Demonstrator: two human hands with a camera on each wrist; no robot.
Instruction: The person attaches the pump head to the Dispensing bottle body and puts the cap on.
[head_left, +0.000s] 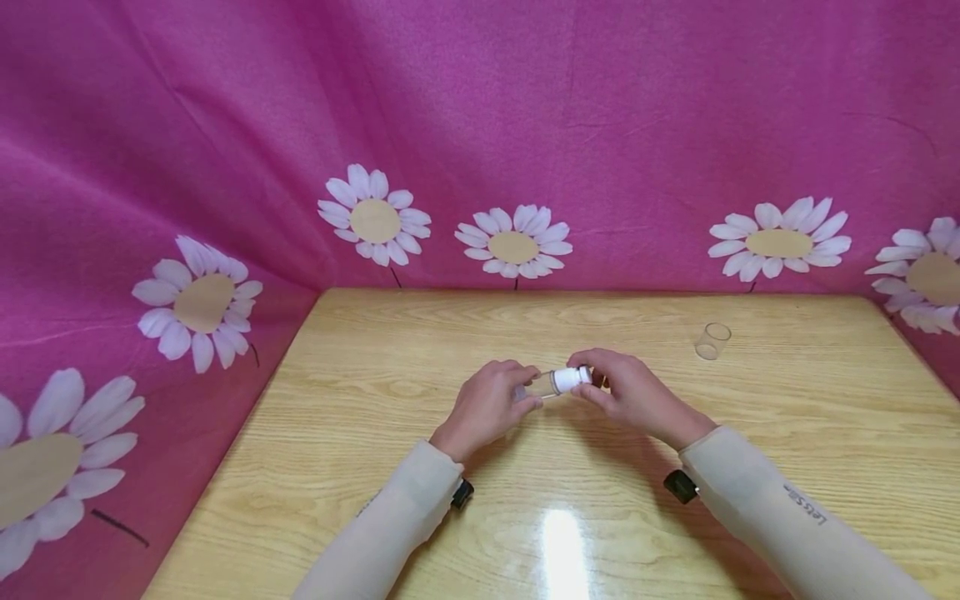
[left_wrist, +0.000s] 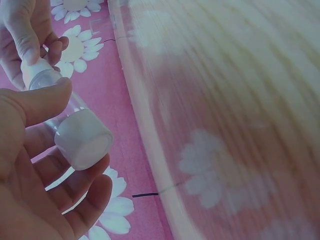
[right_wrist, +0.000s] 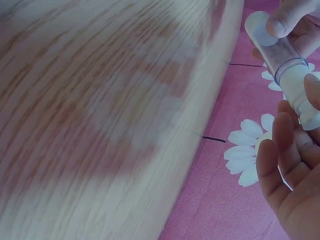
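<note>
Both hands hold a small clear bottle with a white collar at its right end, above the wooden table. My left hand grips the clear body near its white base, thumb on one side and fingers on the other. With thumb and fingers, my right hand pinches the white top end. In the left wrist view the bottle lies slanted between the two hands. Part of its body is hidden behind the left thumb and fingers.
A clear open cylinder, like a cap, lies on the wooden table to the right, beyond the right hand. A pink cloth with white flowers stands behind the table and at its sides.
</note>
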